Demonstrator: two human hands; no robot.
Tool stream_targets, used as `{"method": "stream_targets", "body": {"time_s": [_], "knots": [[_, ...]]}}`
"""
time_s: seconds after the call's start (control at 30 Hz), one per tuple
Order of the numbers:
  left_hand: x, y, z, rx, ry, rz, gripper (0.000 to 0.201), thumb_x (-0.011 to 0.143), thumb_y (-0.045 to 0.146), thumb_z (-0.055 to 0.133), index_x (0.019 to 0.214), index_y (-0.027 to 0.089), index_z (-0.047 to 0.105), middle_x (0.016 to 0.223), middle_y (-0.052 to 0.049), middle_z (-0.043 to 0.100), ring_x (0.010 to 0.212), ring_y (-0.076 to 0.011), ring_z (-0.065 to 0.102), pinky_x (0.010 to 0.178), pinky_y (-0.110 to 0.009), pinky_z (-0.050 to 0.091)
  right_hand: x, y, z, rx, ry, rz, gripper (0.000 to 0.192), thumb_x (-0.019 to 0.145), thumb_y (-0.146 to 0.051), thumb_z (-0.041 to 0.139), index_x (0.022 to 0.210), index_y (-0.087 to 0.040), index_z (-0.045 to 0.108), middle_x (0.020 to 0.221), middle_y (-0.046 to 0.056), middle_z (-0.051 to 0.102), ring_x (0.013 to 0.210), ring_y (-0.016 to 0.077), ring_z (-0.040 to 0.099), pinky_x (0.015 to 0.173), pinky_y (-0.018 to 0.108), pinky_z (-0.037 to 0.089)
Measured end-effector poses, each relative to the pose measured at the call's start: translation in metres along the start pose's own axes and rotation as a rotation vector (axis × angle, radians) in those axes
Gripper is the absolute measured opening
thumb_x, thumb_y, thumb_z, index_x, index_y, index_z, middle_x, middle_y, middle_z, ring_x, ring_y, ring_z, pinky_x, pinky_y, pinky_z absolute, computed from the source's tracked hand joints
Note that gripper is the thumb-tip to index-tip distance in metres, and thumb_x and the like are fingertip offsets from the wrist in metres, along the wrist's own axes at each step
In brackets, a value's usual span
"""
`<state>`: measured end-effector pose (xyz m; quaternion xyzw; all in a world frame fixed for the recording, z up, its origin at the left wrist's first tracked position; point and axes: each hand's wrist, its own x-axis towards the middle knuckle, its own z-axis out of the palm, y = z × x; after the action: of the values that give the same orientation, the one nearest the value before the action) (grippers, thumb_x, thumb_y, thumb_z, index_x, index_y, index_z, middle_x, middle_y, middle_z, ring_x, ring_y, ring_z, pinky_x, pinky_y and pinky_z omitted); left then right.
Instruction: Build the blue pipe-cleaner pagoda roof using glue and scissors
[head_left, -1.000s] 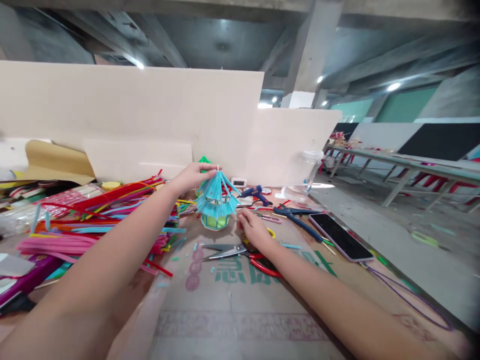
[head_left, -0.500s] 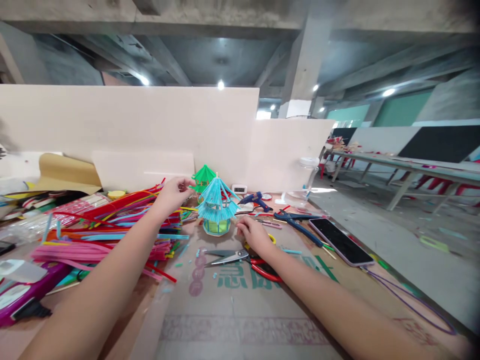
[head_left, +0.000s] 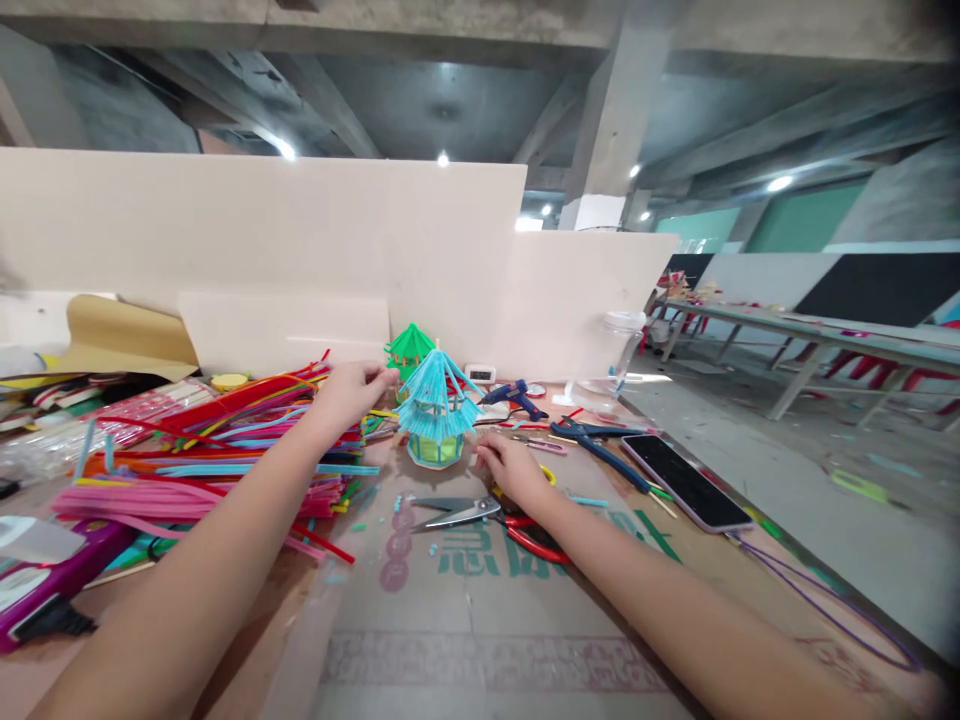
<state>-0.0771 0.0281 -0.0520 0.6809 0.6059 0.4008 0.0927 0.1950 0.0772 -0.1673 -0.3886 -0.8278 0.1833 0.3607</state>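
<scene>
Head view: on the counter (head_left: 259,585), the left hand (head_left: 351,392), narrow, fingers bent, hovers beside the blue pavilion model (head_left: 438,416) at frame centre; the right hand (head_left: 514,468), loosely curled, lies near its base. Whether either holds anything cannot be told. A sideways brush by the left could tip the model; the right wrist, over the spread scissors (head_left: 465,513), could snag their handles. Green printed characters (head_left: 476,555), partly covered, and the white display unit (head_left: 480,374) are illegible.
</scene>
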Motion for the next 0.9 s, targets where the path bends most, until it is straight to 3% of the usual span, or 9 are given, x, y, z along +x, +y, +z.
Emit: {"method": "stream_targets", "body": {"time_s": [0.17, 0.33, 0.5, 0.63, 0.73, 0.8, 0.9], "knots": [[-0.004, 0.010, 0.008, 0.165, -0.088, 0.057, 0.041, 0.081, 0.053, 0.051, 0.079, 0.018, 0.071, 0.080, -0.005, 0.073, 0.071, -0.0213, 0.063, 0.062, -0.028, 0.039, 0.000, 0.002, 0.001, -0.022, 0.002, 0.016, 0.014, 0.089, -0.023, 0.054, 0.084, -0.018, 0.066, 0.078, 0.003, 0.070, 0.071, 0.0169, 0.060, 0.066, 0.026, 0.042], [-0.003, 0.009, 0.013, 0.259, -0.098, 0.089, 0.035, 0.083, 0.045, 0.050, 0.085, 0.018, 0.071, 0.080, -0.005, 0.072, 0.074, -0.0221, 0.063, 0.064, -0.029, 0.039, -0.001, -0.005, -0.002, -0.045, -0.015, 0.034, 0.014, 0.089, -0.027, 0.057, 0.084, -0.017, 0.065, 0.077, 0.003, 0.068, 0.068, 0.0159, 0.057, 0.063, 0.026, 0.039], [-0.001, 0.001, 0.019, 0.295, -0.064, 0.102, 0.036, 0.089, 0.042, 0.039, 0.092, 0.018, 0.066, 0.091, -0.007, 0.071, 0.084, -0.0220, 0.064, 0.072, -0.029, 0.041, 0.006, -0.026, -0.021, -0.042, -0.170, -0.004, 0.031, 0.094, -0.028, 0.048, 0.071, -0.017, 0.066, 0.068, 0.002, 0.068, 0.064, 0.0145, 0.058, 0.061, 0.024, 0.039], [0.000, -0.002, 0.017, 0.316, -0.058, 0.070, 0.042, 0.091, 0.049, 0.035, 0.093, 0.019, 0.065, 0.091, -0.007, 0.071, 0.085, -0.0230, 0.064, 0.073, -0.030, 0.043, 0.014, -0.038, -0.043, -0.042, -0.265, -0.023, 0.027, 0.095, -0.027, 0.048, 0.080, -0.018, 0.068, 0.075, 0.001, 0.072, 0.067, 0.0129, 0.062, 0.061, 0.022, 0.041], [-0.001, -0.004, 0.013, 0.316, -0.177, 0.058, 0.041, 0.082, 0.057, 0.051, 0.090, 0.020, 0.066, 0.088, -0.005, 0.071, 0.081, -0.0225, 0.065, 0.070, -0.028, 0.045, 0.017, -0.035, -0.054, -0.086, -0.250, 0.009, 0.014, 0.088, -0.027, 0.059, 0.081, -0.018, 0.067, 0.075, 0.001, 0.072, 0.066, 0.0131, 0.062, 0.057, 0.022, 0.038], [-0.002, -0.004, 0.013, 0.321, -0.275, 0.035, 0.043, 0.074, 0.058, 0.060, 0.092, 0.020, 0.065, 0.091, -0.005, 0.071, 0.082, -0.0236, 0.066, 0.068, -0.028, 0.046, 0.018, -0.028, -0.056, -0.130, -0.215, 0.035, 0.017, 0.086, -0.032, 0.062, 0.078, -0.018, 0.066, 0.072, 0.001, 0.070, 0.064, 0.0139, 0.060, 0.056, 0.023, 0.037], [-0.004, -0.005, 0.017, 0.333, -0.330, -0.017, 0.046, 0.069, 0.057, 0.064, 0.094, 0.019, 0.061, 0.093, -0.007, 0.071, 0.083, -0.0247, 0.067, 0.067, -0.029, 0.047, 0.020, -0.017, -0.056, -0.182, -0.205, 0.058, 0.028, 0.089, -0.037, 0.058, 0.070, -0.018, 0.067, 0.069, 0.002, 0.069, 0.066, 0.0149, 0.060, 0.059, 0.024, 0.037]]}}
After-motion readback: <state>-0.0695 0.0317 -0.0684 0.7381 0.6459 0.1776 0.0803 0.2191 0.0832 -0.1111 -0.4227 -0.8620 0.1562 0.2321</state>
